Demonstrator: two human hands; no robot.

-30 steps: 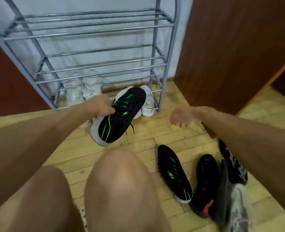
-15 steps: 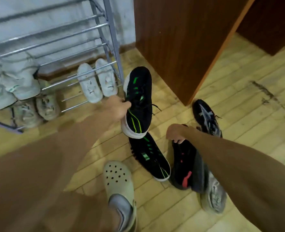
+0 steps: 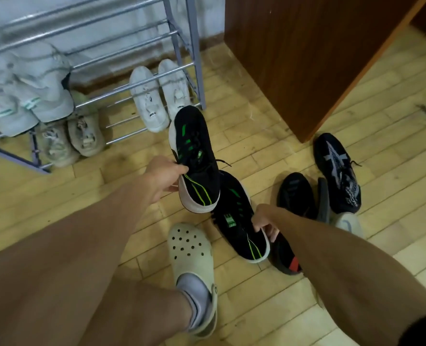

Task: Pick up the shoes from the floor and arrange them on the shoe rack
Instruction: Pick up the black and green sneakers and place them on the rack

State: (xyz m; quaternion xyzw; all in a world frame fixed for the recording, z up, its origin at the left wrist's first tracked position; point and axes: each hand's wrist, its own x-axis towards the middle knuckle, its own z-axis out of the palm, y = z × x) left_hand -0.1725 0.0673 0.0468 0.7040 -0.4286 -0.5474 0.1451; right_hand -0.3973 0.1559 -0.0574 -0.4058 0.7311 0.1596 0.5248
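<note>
Head view: nearest us, our right hand curls its fingers into the collar of the black shoe on the floor, likely to lift it. Farther out, our left hand grips its mate by the heel, clear of the floor, presumably so the pair travels together to the shoe rack beyond.

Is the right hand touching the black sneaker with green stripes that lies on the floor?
Touching. The head view shows the right hand with fingers curled over the collar of the black green-striped sneaker on the floor.
</note>
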